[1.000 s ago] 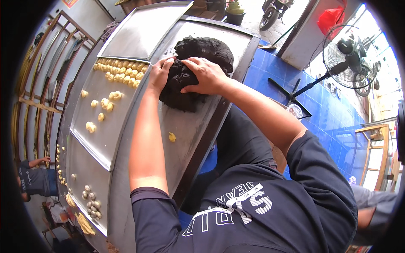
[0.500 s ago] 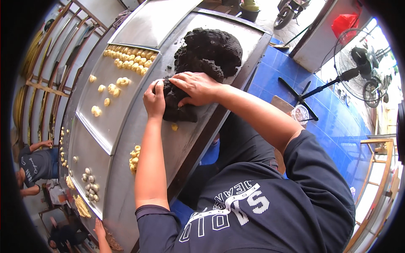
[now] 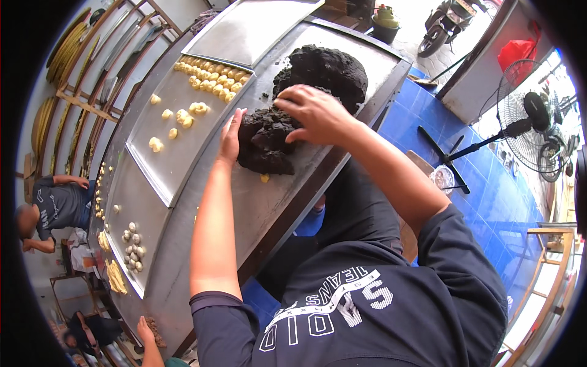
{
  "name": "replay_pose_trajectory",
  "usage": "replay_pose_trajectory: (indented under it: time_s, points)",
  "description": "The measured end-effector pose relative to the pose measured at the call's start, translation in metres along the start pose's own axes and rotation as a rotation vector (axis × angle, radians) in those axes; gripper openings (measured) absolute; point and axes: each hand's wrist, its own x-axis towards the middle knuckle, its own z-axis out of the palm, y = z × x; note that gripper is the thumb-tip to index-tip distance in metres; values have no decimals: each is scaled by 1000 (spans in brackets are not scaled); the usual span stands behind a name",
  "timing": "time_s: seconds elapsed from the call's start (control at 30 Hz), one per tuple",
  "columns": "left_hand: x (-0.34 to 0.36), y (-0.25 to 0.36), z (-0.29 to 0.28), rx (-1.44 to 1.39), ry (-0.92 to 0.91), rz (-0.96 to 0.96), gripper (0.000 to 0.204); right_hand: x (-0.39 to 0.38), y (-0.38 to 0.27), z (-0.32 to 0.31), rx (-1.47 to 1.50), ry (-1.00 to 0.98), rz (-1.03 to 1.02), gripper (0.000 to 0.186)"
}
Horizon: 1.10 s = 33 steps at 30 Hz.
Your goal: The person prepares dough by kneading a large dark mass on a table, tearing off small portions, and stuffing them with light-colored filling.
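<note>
A dark, rough-surfaced, dough-like black lump (image 3: 267, 144) lies on the long silver metal table (image 3: 260, 211), close to its right edge and between the person's two bare hands. The left hand (image 3: 230, 140) stands upright along the lump's left side, palm inward and fingers extended, touching it without closing around it. The right hand (image 3: 320, 117) is over the lump's far right part, loosely open, fingers bent and reaching left, thumb held apart; whether the fingertips press into it cannot be told. Just beyond the right hand sits a larger, rounded black mass (image 3: 333, 70) of the same rough material; the hand hides part of where the two meet. A small yellow scrap (image 3: 265, 178) lies at the lump's near edge.

To the left, a shallow silver metal tray (image 3: 195, 153) carries close rows of rounded, pale yellow dough pieces (image 3: 222, 79) at its far end, with a few loose ones scattered nearer. A second shallow metal tray (image 3: 150, 214), nearer on the left, holds a cluster of small, shiny greyish balls (image 3: 134, 252). A black pedestal fan (image 3: 537, 110) stands on the blue tiled floor (image 3: 483, 202) at right.
</note>
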Motion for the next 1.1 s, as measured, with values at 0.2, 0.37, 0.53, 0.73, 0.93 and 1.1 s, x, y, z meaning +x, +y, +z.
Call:
replay_pose_trajectory:
  time_s: [0.2, 0.37, 0.53, 0.73, 0.93, 1.1]
  points:
    - [34, 18, 10, 141, -93, 172, 65, -47, 23, 28, 246, 384, 393, 120]
    - [84, 13, 11, 154, -211, 164, 62, -43, 28, 39, 324, 231, 517, 137]
    - [109, 10, 23, 14, -449, -24, 63, -20, 44, 24, 361, -51, 488, 135]
    - [97, 25, 36, 39, -474, -72, 64, 9, 51, 17, 362, -242, 419, 136]
    - [45, 6, -5, 213, -471, 66, 61, 9, -18, 40, 277, -196, 264, 118]
    - [18, -1, -28, 402, -248, 232, 58, 28, -54, 63, 59, -116, 177, 105]
